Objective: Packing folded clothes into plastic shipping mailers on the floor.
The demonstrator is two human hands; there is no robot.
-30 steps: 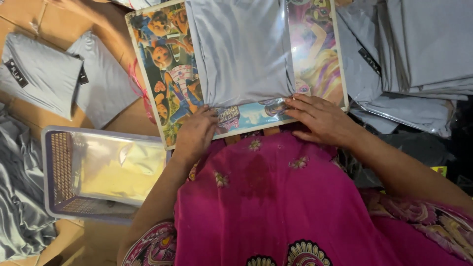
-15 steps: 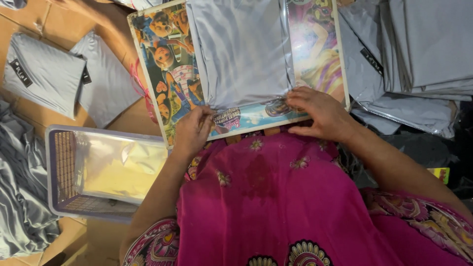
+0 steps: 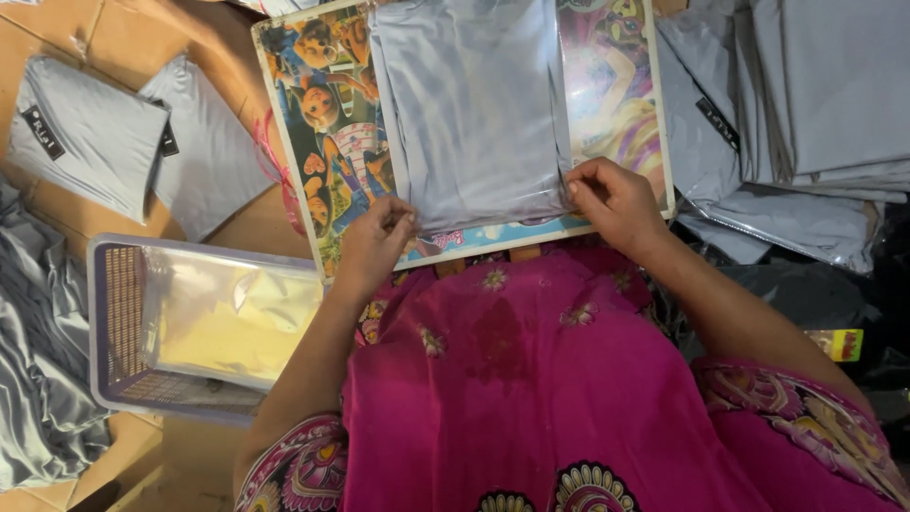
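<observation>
- My magenta dress (image 3: pixel 531 379), sewn with small flowers, fills the lower frame and covers my lap.
- A stack of folded grey garments in clear bags (image 3: pixel 806 104) is piled at the right edge, beside the board.
- A cartoon-printed board (image 3: pixel 327 142) rests across my knees, its near edge touching the dress.
- On the board's middle lies a folded grey garment in a clear plastic bag (image 3: pixel 474 104), its open end towards me.
- A lilac plastic basket (image 3: pixel 109 322) sits on the floor to my left, holding a sheet of clear plastic bags (image 3: pixel 227 318).
- Loose grey satin cloth (image 3: pixel 38 360) is heaped just beyond the basket, at the frame's left edge.
- Two more folded grey garments with black labels (image 3: pixel 95 133) lie on the tiled floor, upper left.
- My right hand (image 3: pixel 614 201) pinches the bag's near right corner, fingers curled tight on the plastic.
- My left hand (image 3: pixel 374 245) pinches the bag's near left corner between thumb and fingertips.
</observation>
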